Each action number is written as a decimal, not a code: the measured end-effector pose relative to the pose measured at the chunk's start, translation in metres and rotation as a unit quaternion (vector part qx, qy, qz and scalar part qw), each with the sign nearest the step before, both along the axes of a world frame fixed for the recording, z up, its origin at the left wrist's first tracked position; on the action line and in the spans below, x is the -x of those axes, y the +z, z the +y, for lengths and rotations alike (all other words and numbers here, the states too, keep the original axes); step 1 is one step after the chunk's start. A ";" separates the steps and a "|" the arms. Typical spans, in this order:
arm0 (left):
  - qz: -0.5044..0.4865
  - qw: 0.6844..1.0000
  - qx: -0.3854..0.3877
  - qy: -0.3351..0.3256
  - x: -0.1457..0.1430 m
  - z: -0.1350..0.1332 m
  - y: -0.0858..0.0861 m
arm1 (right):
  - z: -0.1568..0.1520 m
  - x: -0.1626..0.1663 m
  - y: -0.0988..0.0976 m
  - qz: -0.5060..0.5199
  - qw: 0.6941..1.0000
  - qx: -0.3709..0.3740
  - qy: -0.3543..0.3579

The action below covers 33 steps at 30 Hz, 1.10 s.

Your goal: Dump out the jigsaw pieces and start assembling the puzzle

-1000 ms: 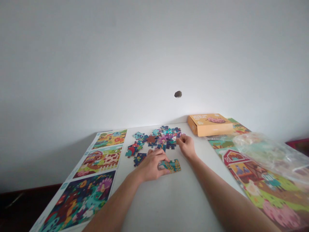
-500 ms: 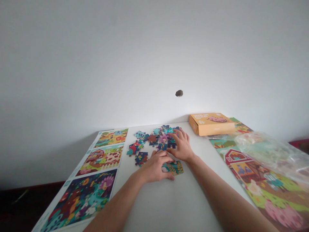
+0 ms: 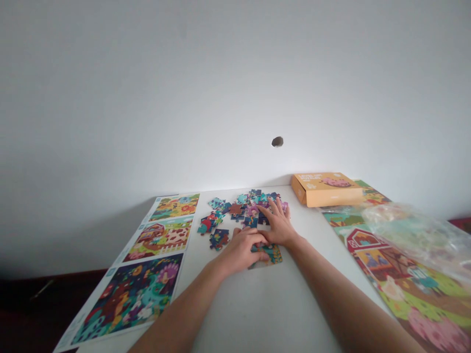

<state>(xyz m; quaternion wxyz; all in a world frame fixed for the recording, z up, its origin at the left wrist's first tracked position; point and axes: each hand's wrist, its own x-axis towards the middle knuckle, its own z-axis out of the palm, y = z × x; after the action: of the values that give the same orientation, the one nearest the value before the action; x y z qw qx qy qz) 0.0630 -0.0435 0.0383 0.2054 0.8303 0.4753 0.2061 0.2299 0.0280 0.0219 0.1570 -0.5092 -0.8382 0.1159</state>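
Loose jigsaw pieces (image 3: 220, 239) in dark blue, teal, red and purple are spread in a pile on the white table. Nearer to me lies a small joined section of puzzle (image 3: 274, 253), teal with yellow plants. My left hand (image 3: 243, 248) is curled over the section's left part, its thumb and bent fingers gripping it and hiding much of it. Reaching over the right side of the pile, my right hand (image 3: 278, 224) has its fingers spread on the pieces. Its thumb lies close to my left fingertips, and nothing shows held in it.
At left lies a picture sheet (image 3: 160, 239) with several printed scenes. An orange puzzle box (image 3: 333, 196) stands at the back right. Beside it are a large farm picture (image 3: 395, 267) and a crumpled clear plastic bag (image 3: 408, 230). A wall with a hole (image 3: 277, 141) rises behind.
My left thumb has moved inward and up over the joined section, closer to the fingers. My right fingers have straightened and spread a little over the pile. The view has shifted slightly.
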 end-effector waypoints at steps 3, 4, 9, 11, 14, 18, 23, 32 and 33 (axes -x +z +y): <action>-0.003 1.000 -0.002 0.015 -0.001 0.000 0.000 | 0.000 0.000 -0.001 0.000 1.000 -0.002 -0.002; -0.005 1.000 -0.003 0.018 -0.002 0.000 0.000 | 0.001 0.000 -0.002 0.002 1.000 -0.004 -0.002; -0.011 1.000 -0.005 0.024 -0.003 0.000 -0.002 | 0.001 0.000 -0.002 0.000 1.000 0.001 -0.006; -0.016 0.999 -0.006 0.027 -0.005 0.000 -0.005 | 0.001 0.000 -0.002 0.001 1.000 0.004 -0.007; -0.025 0.999 -0.023 0.021 -0.005 0.001 -0.007 | 0.001 0.000 -0.003 0.009 1.000 0.003 -0.007; -0.046 0.993 -0.089 0.061 0.005 0.007 -0.006 | 0.000 -0.001 -0.001 0.028 1.000 -0.006 0.002; -0.016 0.932 -0.153 0.329 0.023 0.016 -0.005 | -0.003 -0.003 0.007 0.047 0.998 -0.029 0.021; 0.013 0.939 -0.116 0.322 0.029 0.025 -0.015 | -0.004 -0.001 0.005 0.030 0.999 -0.014 0.039; 0.006 0.942 -0.116 0.315 0.030 0.026 -0.015 | -0.004 -0.001 0.004 0.030 0.999 -0.018 0.036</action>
<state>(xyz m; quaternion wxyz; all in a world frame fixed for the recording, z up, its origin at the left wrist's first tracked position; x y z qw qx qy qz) 0.0330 -0.0174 0.0229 0.0297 0.6574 0.6865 0.3093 0.2306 0.0245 0.0259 0.1871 -0.4717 -0.8530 0.1220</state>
